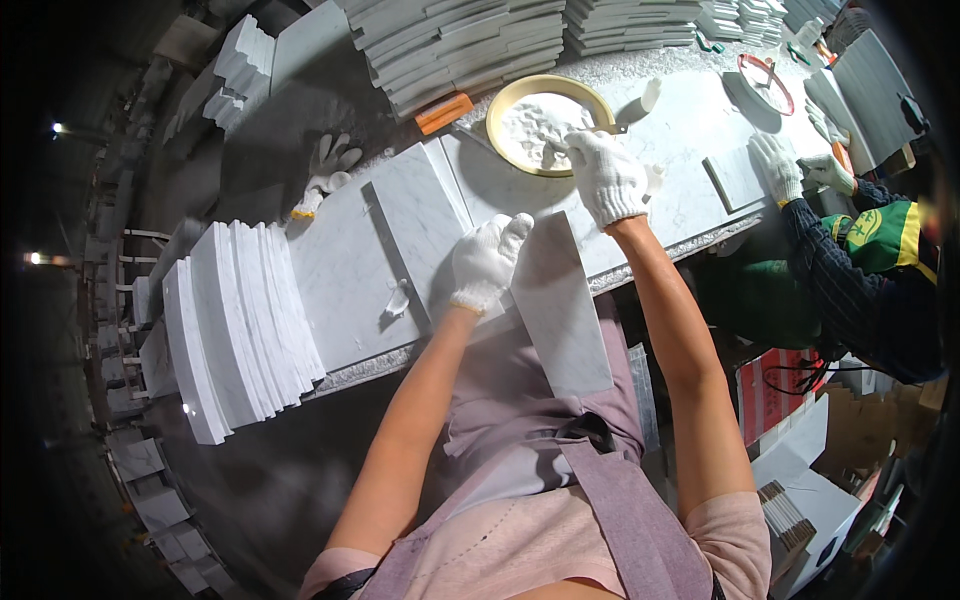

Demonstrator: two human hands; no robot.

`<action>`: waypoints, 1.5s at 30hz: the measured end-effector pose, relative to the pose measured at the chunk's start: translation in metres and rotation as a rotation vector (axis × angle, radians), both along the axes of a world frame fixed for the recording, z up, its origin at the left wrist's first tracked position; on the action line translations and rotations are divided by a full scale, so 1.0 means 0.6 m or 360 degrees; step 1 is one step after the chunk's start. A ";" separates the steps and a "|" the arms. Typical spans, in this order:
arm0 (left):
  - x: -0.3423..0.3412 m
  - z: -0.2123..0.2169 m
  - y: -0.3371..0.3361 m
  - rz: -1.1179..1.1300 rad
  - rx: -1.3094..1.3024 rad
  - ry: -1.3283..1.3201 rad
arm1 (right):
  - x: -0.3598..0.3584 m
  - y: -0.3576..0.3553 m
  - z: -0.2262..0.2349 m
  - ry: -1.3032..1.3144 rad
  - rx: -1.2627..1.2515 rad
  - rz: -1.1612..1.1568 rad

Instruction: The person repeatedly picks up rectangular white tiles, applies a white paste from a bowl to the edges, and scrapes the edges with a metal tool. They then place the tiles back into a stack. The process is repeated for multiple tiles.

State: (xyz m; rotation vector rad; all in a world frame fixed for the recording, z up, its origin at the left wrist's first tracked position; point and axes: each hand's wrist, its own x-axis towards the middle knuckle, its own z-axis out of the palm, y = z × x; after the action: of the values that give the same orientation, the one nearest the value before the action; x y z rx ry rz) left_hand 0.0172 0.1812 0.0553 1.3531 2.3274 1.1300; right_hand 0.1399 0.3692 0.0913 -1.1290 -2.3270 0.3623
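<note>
- Gripping a marble strip (568, 315) near its upper corner with the left hand (490, 262), closed with fingers curled over the edge, apparently to leave most of the broad face uncovered.
- Tilted at the near edge of the surface (690, 120), lower end out over the lap, probably for easy access from both sides.
- Closed in a loose fist over the near side of a yellow bowl (493, 128): the right hand (608, 180), seemingly around a small tool (615, 128), too covered to tell how firmly.
- Placed just beyond the strip, likely for short reach: the bowl, with lumpy white material (535, 125) inside.
- Gloved in white on both hands, perhaps against hard edges and mess.
- Packed tightly at the left, probably to save room: a stack of marble pieces (240, 330).
- Lying toward the far side, seemingly out of the way: spare gloves (327, 170) and an orange block (443, 114).
- Near another flat piece at the right: a co-worker's gloved hands (778, 168).
</note>
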 end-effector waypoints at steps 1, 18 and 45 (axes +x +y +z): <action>0.001 0.003 0.000 0.0000 -0.0014 -0.0003 | -0.002 0.000 0.002 -0.0022 0.0048 0.0027; -0.001 0.008 0.009 -0.0009 -0.0237 0.0100 | 0.175 -0.027 -0.088 0.0486 -0.0387 -0.0778; 0.001 0.002 0.016 -0.0023 -0.0222 0.0418 | 0.194 -0.142 0.032 0.0850 -0.1549 0.0024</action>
State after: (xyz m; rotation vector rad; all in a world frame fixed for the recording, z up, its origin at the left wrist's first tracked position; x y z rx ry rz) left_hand 0.0179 0.1908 0.0567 1.5434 2.5154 0.8095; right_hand 0.2565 0.2843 0.1103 -1.1874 -1.6511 1.6872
